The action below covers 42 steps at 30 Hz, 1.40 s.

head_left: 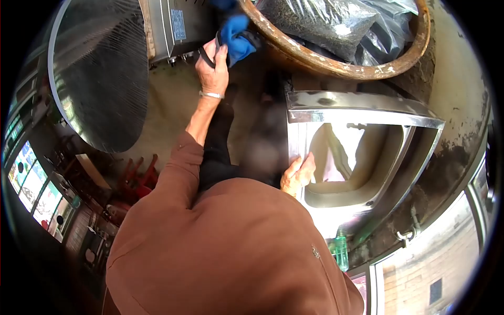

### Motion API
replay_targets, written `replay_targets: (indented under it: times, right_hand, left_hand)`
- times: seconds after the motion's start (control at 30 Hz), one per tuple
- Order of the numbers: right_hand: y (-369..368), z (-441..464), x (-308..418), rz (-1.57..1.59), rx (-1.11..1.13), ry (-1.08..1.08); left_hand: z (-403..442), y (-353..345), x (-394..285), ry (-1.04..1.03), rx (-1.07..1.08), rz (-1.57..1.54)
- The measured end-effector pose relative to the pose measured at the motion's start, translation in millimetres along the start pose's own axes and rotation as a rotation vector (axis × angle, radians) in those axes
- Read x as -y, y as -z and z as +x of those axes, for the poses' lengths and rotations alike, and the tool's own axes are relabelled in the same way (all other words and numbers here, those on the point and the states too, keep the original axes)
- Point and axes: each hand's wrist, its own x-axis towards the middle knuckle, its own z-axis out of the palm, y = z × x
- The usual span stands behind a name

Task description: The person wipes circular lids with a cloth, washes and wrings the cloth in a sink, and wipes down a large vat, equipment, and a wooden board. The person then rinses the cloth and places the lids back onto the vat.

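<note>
My left hand [214, 71] reaches forward at the upper middle, closed around a black strap. From the strap hangs a crumpled blue cloth item [239, 39]; whether it is a bag or a garment I cannot tell. My right hand [298, 176] rests on the near rim of a stainless steel sink [362, 202], fingers stretched out over the metal. Inside the basin lies a pale patch with a pinkish lower edge [341, 152], perhaps a cloth or bright reflected light.
A large round brown-rimmed vat [336, 71] holding plastic bags [320, 26] stands beyond the sink. At upper left are a round dark glass top [100, 79] and a metal appliance [181, 26]. A green bottle [341, 252] stands near the sink's corner; red stools [142, 176] are lower left.
</note>
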Motion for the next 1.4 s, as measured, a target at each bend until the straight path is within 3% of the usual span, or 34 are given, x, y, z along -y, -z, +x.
replay_targets:
  times: [0.07, 0.13, 0.17, 0.23, 0.3, 0.6, 0.7, 0.9, 0.97, 1.03, 1.1, 1.17, 1.23, 1.27, 1.33, 1.4]
  right_hand:
    - [-2, 4, 2, 0.001, 0.012, -0.009]
    - [-2, 4, 1, -0.024, -0.001, 0.043]
    - [-1, 5, 3, -0.028, 0.006, 0.023]
    - [1, 6, 11, -0.015, 0.019, 0.011]
    - [-3, -1, 4, 0.047, 0.027, -0.09]
    - [-4, -2, -23, 0.11, 0.061, 0.163]
    - [-6, 0, -29, 0.118, 0.047, 0.218]
    - [-17, 2, -38, 0.165, -0.012, 0.305]
    - [-21, 2, -40, 0.176, -0.033, 0.328]
    - [-25, 3, -42, 0.178, -0.05, 0.345]
    - [-26, 1, -44, 0.171, -0.061, 0.352]
    - [-26, -2, -44, 0.153, -0.062, 0.344]
    - [-21, -5, -44, 0.128, -0.057, 0.321]
    - [-19, -7, -43, 0.113, -0.05, 0.299]
    - [-14, -10, -38, 0.081, -0.031, 0.244]
    - [-14, -12, -33, 0.066, -0.023, 0.188]
  left_hand:
    - [-27, -14, -29, 0.217, 0.065, -0.118]
    - [-46, -53, -46, 0.157, 0.08, -0.192]
    - [-47, -75, -53, 0.028, 0.053, -0.21]
    - [-47, -94, -53, 0.033, -0.033, -0.095]
    - [-46, -107, -42, 0.215, -0.098, -0.088]
    - [-18, -126, 30, -0.02, -0.312, -0.132]
    - [34, -114, 55, -0.052, -0.408, -0.102]
    - [191, -81, 94, -0.334, -0.266, -0.182]
    - [239, -90, 95, -0.3, -0.261, -0.273]
    - [284, -99, 101, -0.058, -0.12, -0.165]
    - [350, -156, 168, 0.016, -0.109, 0.097]
    - [345, -155, 160, 0.009, -0.132, 0.087]
    - [297, -114, 125, 0.0, -0.157, -0.234]
    - [267, -94, 112, 0.064, -0.043, -0.246]
    - [193, -95, 101, -0.119, -0.375, -0.198]
    - [106, -93, 82, -0.12, -0.38, -0.217]
